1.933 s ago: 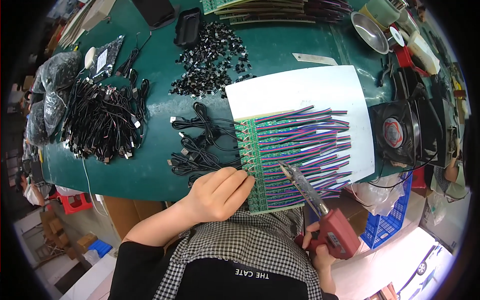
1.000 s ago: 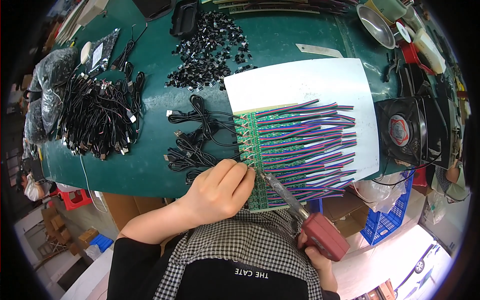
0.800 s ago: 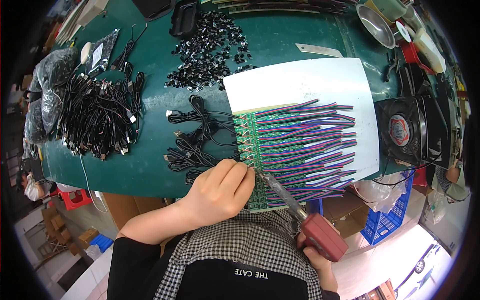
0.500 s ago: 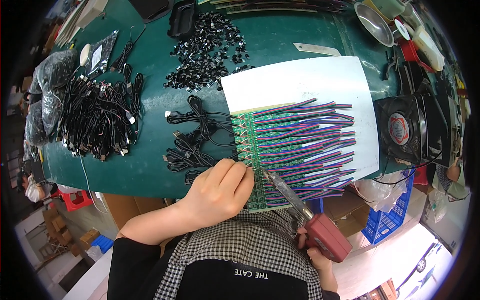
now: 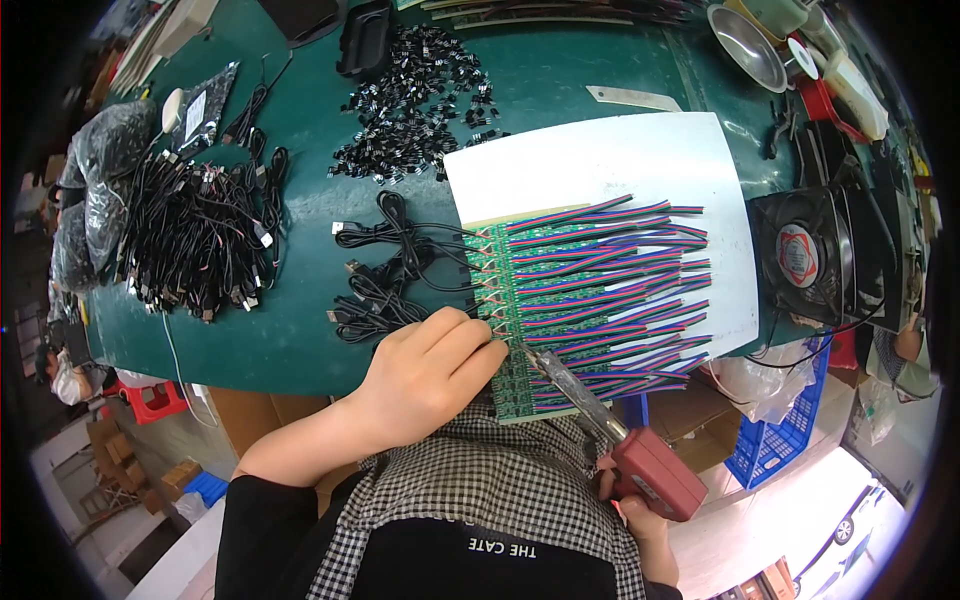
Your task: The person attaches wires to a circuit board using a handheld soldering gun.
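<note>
My left hand (image 5: 425, 375) is closed in a pinch at the left edge of a green circuit board panel (image 5: 515, 400), on the thin wire end of a black USB cable, mostly hidden by the fingers. My right hand (image 5: 642, 518) grips a dark red soldering gun (image 5: 655, 472). Its long barrel slants up and left, with the tip over the board close to my left fingertips. Coiled black USB cables (image 5: 378, 290) lie left of the panel, their bared wires on its upper pads. Striped ribbon wires (image 5: 600, 262) fan out rightward from the boards.
Under the panel lies a white sheet (image 5: 600, 150). A big bundle of black cables (image 5: 195, 235) is at left, a heap of small black parts (image 5: 415, 110) beyond. At right stands a fan (image 5: 800, 255); a blade (image 5: 633, 97) and a metal bowl (image 5: 747, 48) lie farther back.
My left hand has shifted slightly, still pinching at the board's edge. The soldering gun's tip has moved a little down and left, staying near the fingertips.
</note>
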A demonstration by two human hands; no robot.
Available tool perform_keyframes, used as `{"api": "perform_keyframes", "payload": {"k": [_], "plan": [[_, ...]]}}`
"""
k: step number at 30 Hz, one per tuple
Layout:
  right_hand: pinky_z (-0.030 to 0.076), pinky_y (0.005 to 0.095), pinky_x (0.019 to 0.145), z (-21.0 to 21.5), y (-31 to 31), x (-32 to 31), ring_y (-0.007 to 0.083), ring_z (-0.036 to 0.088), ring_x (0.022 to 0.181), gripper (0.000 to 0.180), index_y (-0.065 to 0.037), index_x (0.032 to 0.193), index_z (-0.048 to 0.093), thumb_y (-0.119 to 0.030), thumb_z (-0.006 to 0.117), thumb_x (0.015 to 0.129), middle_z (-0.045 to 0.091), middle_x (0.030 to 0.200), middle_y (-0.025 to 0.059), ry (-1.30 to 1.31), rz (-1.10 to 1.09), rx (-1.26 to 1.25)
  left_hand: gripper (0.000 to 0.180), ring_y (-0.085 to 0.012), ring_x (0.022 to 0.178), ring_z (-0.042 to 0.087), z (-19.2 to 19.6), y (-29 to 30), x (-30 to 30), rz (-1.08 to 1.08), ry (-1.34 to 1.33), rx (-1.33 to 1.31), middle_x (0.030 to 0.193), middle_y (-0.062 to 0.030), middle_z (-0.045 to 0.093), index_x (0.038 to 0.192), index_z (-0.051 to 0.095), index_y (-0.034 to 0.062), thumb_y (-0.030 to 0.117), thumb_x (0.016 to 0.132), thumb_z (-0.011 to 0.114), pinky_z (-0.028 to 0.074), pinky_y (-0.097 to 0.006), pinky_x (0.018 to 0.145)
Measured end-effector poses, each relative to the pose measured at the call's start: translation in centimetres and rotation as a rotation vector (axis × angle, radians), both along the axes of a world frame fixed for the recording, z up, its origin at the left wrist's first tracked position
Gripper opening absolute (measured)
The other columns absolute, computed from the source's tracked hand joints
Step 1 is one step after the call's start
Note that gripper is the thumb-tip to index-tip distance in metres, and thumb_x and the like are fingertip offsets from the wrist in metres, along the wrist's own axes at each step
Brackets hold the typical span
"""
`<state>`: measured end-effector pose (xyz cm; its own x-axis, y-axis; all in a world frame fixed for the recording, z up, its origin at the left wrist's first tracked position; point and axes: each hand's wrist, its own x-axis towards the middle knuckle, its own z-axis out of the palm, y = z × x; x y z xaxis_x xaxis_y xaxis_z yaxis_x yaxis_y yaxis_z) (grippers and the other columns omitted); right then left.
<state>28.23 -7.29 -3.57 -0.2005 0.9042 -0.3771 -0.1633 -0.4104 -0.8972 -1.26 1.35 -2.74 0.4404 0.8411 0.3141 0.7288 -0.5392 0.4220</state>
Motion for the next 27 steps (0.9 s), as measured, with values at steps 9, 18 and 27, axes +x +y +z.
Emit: {"api": "perform_keyframes", "payload": {"k": [9,18,27], "plan": [[0.046,0.0228,0.054,-0.5,-0.1,1.0,0.0126,0.06,0.056,0.069,0.012,0.117,0.055,-0.033,0.08,0.071,0.068,0.078,0.0082,-0.107,0.162,0.048,0.022,-0.0219,0.072,0.053,0.8,0.5,1.0,0.081,0.008,-0.192,0.08,-0.0054,0.052,0.081,0.059,0.0039,0.0,0.063,0.07,0.047,-0.031,0.058],[0.05,0.0244,0.056,-0.7,0.1,1.5,0.0137,0.065,0.061,0.07,0.009,0.119,0.056,-0.03,0.081,0.067,0.068,0.079,0.0058,-0.283,0.23,0.197,0.015,-0.018,0.072,0.05,0.7,0.6,1.4,0.137,0.008,-0.161,0.076,-0.0044,0.045,0.074,0.055,0.0052,0.005,0.068,0.068,0.047,-0.028,0.053],[0.048,0.0271,0.054,0.8,0.7,-0.3,0.016,0.062,0.06,0.061,0.009,0.109,0.058,-0.032,0.082,0.07,0.068,0.087,0.0116,0.053,-0.055,-0.05,0.015,-0.0205,0.072,0.051,1.2,0.7,1.3,0.131,-0.001,-0.224,0.077,-0.0052,0.047,0.074,0.054,0.0058,0.004,0.066,0.067,0.046,-0.03,0.054]]}}
